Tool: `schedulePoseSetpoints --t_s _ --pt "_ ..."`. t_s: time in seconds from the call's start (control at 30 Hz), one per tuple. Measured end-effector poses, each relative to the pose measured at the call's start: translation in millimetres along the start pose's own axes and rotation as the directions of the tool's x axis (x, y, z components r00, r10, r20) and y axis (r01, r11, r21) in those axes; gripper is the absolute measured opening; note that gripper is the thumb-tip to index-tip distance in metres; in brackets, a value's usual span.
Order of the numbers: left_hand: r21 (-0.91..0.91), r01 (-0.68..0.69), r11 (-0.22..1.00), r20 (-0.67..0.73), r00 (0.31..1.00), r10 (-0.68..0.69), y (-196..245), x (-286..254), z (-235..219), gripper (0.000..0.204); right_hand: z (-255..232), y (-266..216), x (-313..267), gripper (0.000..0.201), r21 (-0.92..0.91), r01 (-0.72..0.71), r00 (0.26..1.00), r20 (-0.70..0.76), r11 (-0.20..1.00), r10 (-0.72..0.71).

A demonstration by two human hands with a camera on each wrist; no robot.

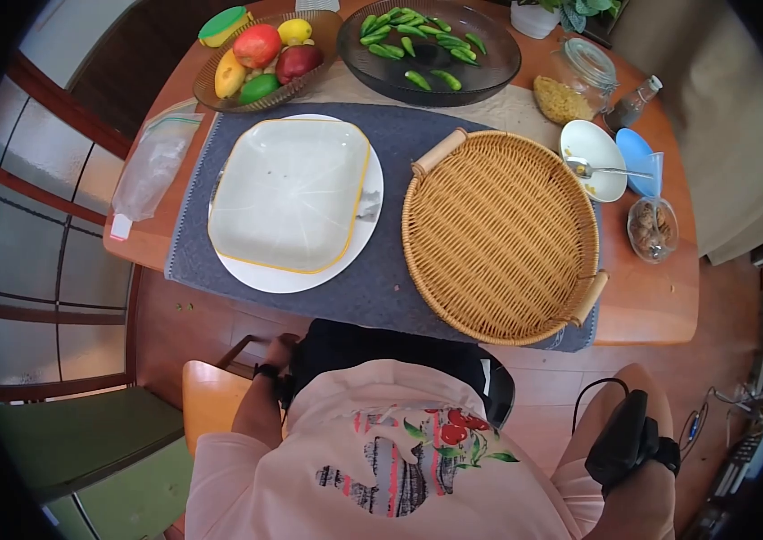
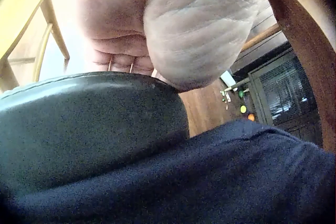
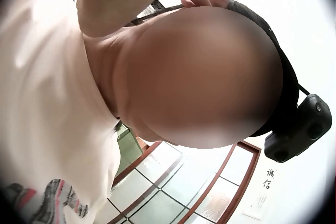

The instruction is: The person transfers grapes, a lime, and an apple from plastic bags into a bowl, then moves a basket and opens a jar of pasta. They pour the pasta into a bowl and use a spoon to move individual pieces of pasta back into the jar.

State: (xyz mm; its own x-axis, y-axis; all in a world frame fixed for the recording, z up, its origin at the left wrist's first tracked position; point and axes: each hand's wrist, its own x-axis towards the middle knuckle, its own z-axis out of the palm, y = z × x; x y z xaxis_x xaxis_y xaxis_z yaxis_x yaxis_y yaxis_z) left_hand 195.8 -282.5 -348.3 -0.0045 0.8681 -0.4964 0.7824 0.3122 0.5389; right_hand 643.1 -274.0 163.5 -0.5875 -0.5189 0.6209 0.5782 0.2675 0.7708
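My left hand [image 1: 282, 349] is low beside the chair at my left. In the left wrist view the palm of this hand [image 2: 194, 29] is close beside a dark padded seat [image 2: 94, 129], whose edge hides the fingertips; whether they grip it I cannot tell. The right hand [image 3: 131, 1] is raised to the side of the head in the right wrist view, a finger touching near the ear and a black strap. The head view shows the right wrist's camera [image 1: 624, 441], but not the hand itself.
On the table are a square dish [image 1: 291, 193] on a white plate, a round wicker tray [image 1: 500, 238], a fruit bowl [image 1: 210, 85], a bowl of green peppers [image 1: 381, 76], a glass jar [image 1: 570, 94], a white bowl with a spoon [image 1: 602, 184] and a plastic bag [image 1: 152, 171].
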Motion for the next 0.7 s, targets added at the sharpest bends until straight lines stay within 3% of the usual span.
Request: schedulePoseSetpoints --t_s 0.07,0.13,0.23,0.27,0.33,0.5,0.63,0.67,0.7 --pt "-0.032 0.02 0.999 -0.003 1.0 -0.021 7.6 -2.7 -2.2 0.026 -1.4 -1.2 1.2 0.041 -0.02 0.027 0.999 -0.022 0.999 -0.027" --pt "-0.064 0.044 0.997 -0.011 0.999 -0.045 14.9 -4.9 -5.3 0.026 -9.8 -6.4 3.0 0.041 -0.002 -0.037 0.991 0.126 0.999 0.037" --pt "-0.049 0.081 0.996 -0.013 0.997 -0.082 17.6 -5.5 -5.6 0.025 -7.9 -5.5 2.4 0.041 -0.058 -0.006 0.993 0.119 0.998 0.013" --pt "0.007 0.017 1.0 -0.011 1.0 -0.017 9.0 -1.7 -1.7 0.025 -6.3 -2.4 1.7 0.041 -0.058 -0.008 0.993 0.118 0.998 0.014" --pt "0.072 -0.043 0.996 -0.004 0.999 0.043 0.5 1.7 0.6 0.025 -3.0 4.3 0.6 0.04 0.054 0.05 0.998 -0.045 0.997 -0.047" --pt "0.043 -0.001 0.999 -0.004 1.0 0.001 7.1 -2.6 -2.0 0.026 -5.5 -8.9 -0.3 0.041 0.037 -0.05 0.998 -0.033 0.998 0.051" --pt "0.131 -0.094 0.987 0.05 0.995 0.089 12.6 -3.4 -6.5 0.026 -9.0 -9.8 2.2 0.041 0.034 -0.078 0.997 -0.001 0.996 0.078" --pt "0.097 -0.096 0.991 0.032 0.995 0.094 13.3 -4.9 -7.5 0.026 -6.3 -7.3 1.5 0.041 -0.114 -0.01 0.999 -0.037 0.993 0.006" --pt "0.063 -0.099 0.993 0.015 0.995 0.098 12.2 -5.2 -7.6 0.026 -2.7 -6.9 0.4 0.041 -0.114 -0.003 1.0 -0.025 0.993 0.0"
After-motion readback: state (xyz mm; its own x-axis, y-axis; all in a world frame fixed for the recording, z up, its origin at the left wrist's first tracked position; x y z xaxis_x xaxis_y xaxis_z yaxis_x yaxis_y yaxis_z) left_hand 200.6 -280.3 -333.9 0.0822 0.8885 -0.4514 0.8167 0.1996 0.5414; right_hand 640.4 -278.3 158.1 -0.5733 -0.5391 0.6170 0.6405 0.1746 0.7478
